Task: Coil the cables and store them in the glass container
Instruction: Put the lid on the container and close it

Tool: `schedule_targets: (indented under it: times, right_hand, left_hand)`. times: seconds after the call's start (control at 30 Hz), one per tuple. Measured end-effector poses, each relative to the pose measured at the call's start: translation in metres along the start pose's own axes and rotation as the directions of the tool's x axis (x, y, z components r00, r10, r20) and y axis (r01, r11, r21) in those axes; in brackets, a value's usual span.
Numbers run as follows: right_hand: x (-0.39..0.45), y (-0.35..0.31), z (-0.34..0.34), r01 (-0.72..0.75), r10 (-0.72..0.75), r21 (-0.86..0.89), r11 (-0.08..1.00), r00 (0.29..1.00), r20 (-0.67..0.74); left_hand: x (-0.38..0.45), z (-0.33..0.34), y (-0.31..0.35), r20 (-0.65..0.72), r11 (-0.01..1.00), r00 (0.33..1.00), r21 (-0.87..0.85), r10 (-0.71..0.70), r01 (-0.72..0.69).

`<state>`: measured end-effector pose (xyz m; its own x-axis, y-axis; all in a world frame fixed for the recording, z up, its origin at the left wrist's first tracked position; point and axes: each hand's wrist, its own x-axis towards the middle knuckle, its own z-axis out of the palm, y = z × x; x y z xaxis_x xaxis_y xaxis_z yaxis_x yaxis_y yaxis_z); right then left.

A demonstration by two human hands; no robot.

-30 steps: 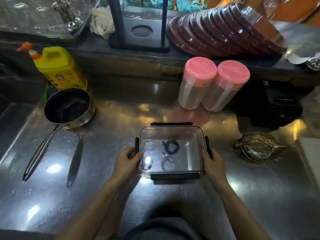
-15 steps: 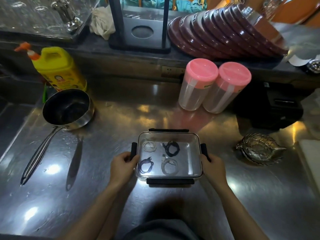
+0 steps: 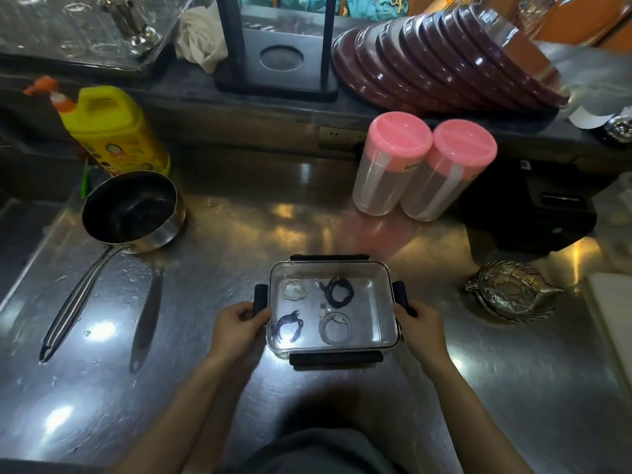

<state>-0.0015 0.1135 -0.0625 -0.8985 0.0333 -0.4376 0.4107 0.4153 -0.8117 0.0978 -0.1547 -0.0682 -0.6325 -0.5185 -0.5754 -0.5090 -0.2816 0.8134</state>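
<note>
**Lidded glass container held at both ends, four coiled cables inside**

The left hand (image 3: 239, 325) grips the left end of the glass container (image 3: 383, 302), fingers curled round the black side latch (image 3: 260, 299). The right hand (image 3: 422, 328) grips the right end likewise, fingers curled at the opposite latch (image 3: 400, 297). The container sits directly between the two hands on the steel counter (image 3: 239, 234), its clear lid in place with black latches at the near and far edges.

Through the lid, four coils lie apart from one another: a dark cable (image 3: 289, 330) nearest the left hand, a grey cable (image 3: 337, 331) beside it toward the right hand, a white cable (image 3: 293, 289) beyond the dark one, and a black cable (image 3: 339, 291) beyond the grey.

Right of the right hand, a metal shell-shaped dish (image 3: 513, 290) rests on the counter. Left of the left hand and farther off, a saucepan (image 3: 131, 208) stands with its long handle pointing toward the person. Beyond the pan is a yellow bottle (image 3: 113, 131). Beyond the right hand, two pink-lidded jars (image 3: 424, 169) stand touching. Farthest, a row of dark red plates (image 3: 444, 59) leans on the rear shelf.
</note>
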Motion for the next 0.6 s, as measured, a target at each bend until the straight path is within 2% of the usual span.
schedule_targets:
  times: [0.1, 0.17, 0.27, 0.37, 0.47, 0.53, 0.6]
  right_hand:
    - [0.003, -0.006, -0.006, -0.135, 0.132, 0.176, 0.975, 0.991, 0.025]
    - [0.008, -0.003, -0.010, -0.175, 0.170, 0.205, 0.963, 0.985, 0.041]
    - [0.010, 0.001, -0.008, -0.111, 0.114, 0.090, 0.990, 0.993, -0.027]
    - [0.003, 0.003, -0.003, 0.018, -0.021, -0.043, 0.999, 0.998, -0.065]
    - [0.000, 0.007, -0.002, 0.101, -0.106, -0.118, 0.988, 0.994, -0.035]
    - [0.001, 0.007, -0.002, 0.097, -0.100, -0.098, 0.990, 0.995, -0.026]
    - [0.005, 0.009, -0.001, 0.074, -0.076, -0.074, 0.995, 0.997, -0.026]
  left_hand:
    - [0.000, -0.001, 0.006, -0.026, 0.997, 0.998, -0.059, -0.051, 0.049]
    - [-0.002, 0.000, 0.011, -0.030, 0.995, 0.998, -0.077, -0.063, 0.061]
    - [-0.001, 0.002, 0.012, -0.083, 0.997, 0.995, 0.057, 0.061, -0.056]
    - [0.012, -0.001, 0.005, -0.020, 0.930, 0.984, 0.329, 0.179, -0.163]
    - [0.024, -0.003, 0.001, 0.068, 0.870, 0.972, 0.436, 0.223, -0.230]
    - [0.029, -0.004, 0.000, 0.105, 0.843, 0.970, 0.481, 0.219, -0.242]
    - [0.035, -0.007, -0.001, 0.109, 0.856, 0.978, 0.473, 0.176, -0.207]
